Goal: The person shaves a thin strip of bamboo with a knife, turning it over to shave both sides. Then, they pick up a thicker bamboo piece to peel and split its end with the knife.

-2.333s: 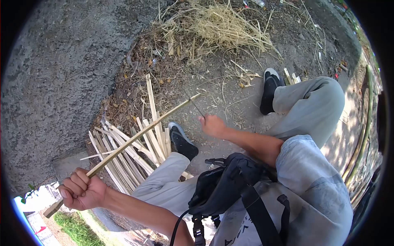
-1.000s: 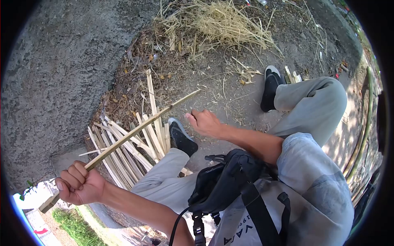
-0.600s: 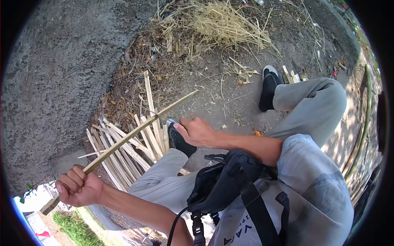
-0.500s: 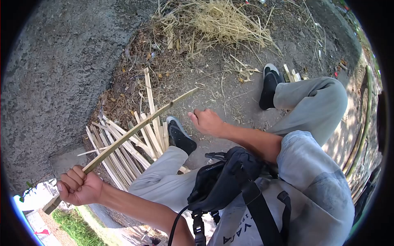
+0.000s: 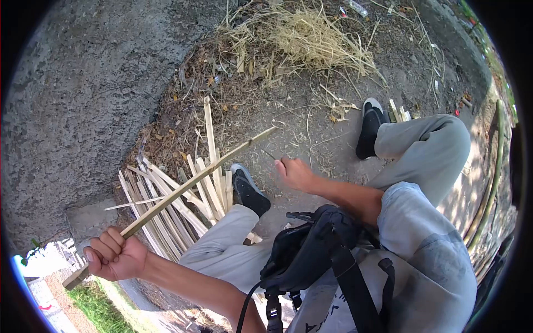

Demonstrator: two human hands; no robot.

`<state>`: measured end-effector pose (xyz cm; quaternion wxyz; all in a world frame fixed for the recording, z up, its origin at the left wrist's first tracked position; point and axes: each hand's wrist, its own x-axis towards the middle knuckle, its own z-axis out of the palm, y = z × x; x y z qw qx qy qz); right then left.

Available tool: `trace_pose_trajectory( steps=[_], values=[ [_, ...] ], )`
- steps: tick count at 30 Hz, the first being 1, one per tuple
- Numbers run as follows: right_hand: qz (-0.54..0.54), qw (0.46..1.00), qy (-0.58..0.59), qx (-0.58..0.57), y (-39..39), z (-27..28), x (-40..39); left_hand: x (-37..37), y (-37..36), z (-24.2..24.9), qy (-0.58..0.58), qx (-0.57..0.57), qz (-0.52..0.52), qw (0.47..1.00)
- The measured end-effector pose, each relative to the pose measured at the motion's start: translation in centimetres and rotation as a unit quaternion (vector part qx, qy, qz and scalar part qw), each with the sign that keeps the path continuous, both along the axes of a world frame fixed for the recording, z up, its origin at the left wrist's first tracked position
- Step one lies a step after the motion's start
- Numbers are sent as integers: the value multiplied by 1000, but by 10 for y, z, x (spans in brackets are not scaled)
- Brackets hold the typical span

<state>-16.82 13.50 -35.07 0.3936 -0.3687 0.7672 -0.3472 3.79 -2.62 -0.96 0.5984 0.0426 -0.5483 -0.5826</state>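
My left hand (image 5: 117, 254) is closed round a long flat strip of split wood or bamboo (image 5: 191, 182) near its lower end. The strip slants up and right, and its far tip lies above my right hand (image 5: 297, 174). That hand is closed on a thin dark tool (image 5: 268, 154), possibly a knife, which points up and left toward the strip. Whether the tool touches the strip I cannot tell. Behind the strip, a pile of pale split strips (image 5: 161, 213) lies beside my shoe (image 5: 250, 191).
A rough concrete surface (image 5: 83, 111) rises at the left. Dry shavings (image 5: 311, 41) are heaped at the top. My other shoe (image 5: 371, 130) stands on the dirt near short strips (image 5: 395, 111). Long green poles (image 5: 493, 177) lie at the right. A black bag (image 5: 305, 244) hangs at my front.
The view has shifted slightly, so most things sit a little lower and further right. The thin tool in my right hand now shows; before, it could not be made out.
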Motion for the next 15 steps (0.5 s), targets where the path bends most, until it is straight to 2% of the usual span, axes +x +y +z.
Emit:
trace_pose_trajectory(
  steps=[2,3,5,6,7,8,10,11,13,14,15],
  values=[
    [17,992,22,122,15,-64,-19,8,0,-3,5,0,-26,1000],
    [12,994,24,111,11,-66,-19,3,5,-1,-6,-16,-57,998],
    [7,995,27,94,6,-71,-16,-3,7,1,-5,-23,-37,999],
    [15,997,22,71,5,-52,-11,-3,9,-1,-5,-21,-20,1000],
    [24,998,18,47,-2,-8,-7,-2,6,-1,2,-15,-19,1000],
    [30,999,13,21,-9,25,-3,0,2,-2,-1,-17,-48,999],
    [68,996,-3,-56,-12,53,7,5,-4,-1,-8,-21,-107,994],
    [87,992,-11,-95,-12,61,11,6,-4,-1,-16,-21,-84,996],
    [71,994,-37,-71,-3,56,6,5,-2,-2,-16,-38,-118,992],
    [65,995,-50,-62,1,49,0,4,-1,-1,-17,-50,-133,990],
    [38,998,-13,-49,4,25,-6,5,0,-2,-13,-55,-103,993]
  ],
)
